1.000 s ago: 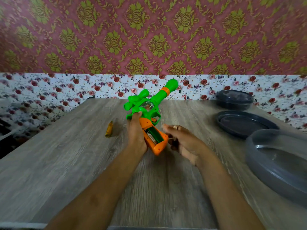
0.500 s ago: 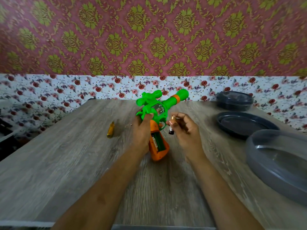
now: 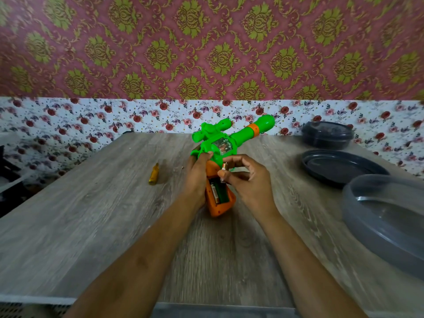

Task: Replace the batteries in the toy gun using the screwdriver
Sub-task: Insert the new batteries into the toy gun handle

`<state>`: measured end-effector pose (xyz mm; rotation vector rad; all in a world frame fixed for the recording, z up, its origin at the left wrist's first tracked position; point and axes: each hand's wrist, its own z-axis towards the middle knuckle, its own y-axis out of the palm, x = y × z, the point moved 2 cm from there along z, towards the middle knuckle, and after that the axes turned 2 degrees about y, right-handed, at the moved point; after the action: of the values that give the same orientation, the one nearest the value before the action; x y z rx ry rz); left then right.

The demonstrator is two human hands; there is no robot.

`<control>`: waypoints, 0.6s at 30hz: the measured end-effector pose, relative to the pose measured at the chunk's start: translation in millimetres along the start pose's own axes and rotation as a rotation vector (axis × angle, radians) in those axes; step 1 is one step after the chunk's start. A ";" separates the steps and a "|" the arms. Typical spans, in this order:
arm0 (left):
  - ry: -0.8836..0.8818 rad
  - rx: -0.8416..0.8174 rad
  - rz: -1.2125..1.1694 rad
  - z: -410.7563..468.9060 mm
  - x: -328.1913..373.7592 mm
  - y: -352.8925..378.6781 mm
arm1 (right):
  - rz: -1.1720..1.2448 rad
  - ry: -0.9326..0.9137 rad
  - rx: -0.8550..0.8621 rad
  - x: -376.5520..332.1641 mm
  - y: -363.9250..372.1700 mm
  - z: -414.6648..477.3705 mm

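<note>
A green toy gun (image 3: 226, 140) with an orange grip (image 3: 223, 207) stands on the wooden table, barrel pointing away to the right. My left hand (image 3: 197, 174) grips it at the body and upper grip. The battery compartment (image 3: 219, 190) in the grip lies uncovered, with one battery seen inside. My right hand (image 3: 246, 177) pinches a small battery (image 3: 223, 172) between thumb and fingers, right at the top end of the compartment. A yellow-handled screwdriver (image 3: 153, 174) lies on the table to the left, apart from both hands.
At the right stand a dark lidded container (image 3: 327, 135), a dark tray (image 3: 341, 167) and a large translucent grey lid (image 3: 387, 216). A tiny screw-like speck (image 3: 182, 167) lies near the screwdriver. A floral wall closes the table's far edge.
My right hand brought the battery from beside the gun's grip up and over to the compartment's top end. The gun has turned, its barrel swinging further right.
</note>
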<state>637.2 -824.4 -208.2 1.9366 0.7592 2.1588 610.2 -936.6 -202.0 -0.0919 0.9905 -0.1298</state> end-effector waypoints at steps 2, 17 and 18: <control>0.028 0.017 -0.028 0.3 1.4 -0.4 | -0.079 -0.022 -0.033 0.0 2.7 -2.6; 0.085 0.046 -0.075 -7.9 11.0 1.6 | -0.338 -0.089 -0.023 5.2 2.7 -2.5; 0.083 0.050 -0.053 -8.0 10.1 1.7 | -0.333 -0.080 -0.023 5.2 2.6 -2.6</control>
<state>628.3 -823.7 -198.8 1.8384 0.8762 2.2213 611.0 -934.8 -208.1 -0.2811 0.8906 -0.4174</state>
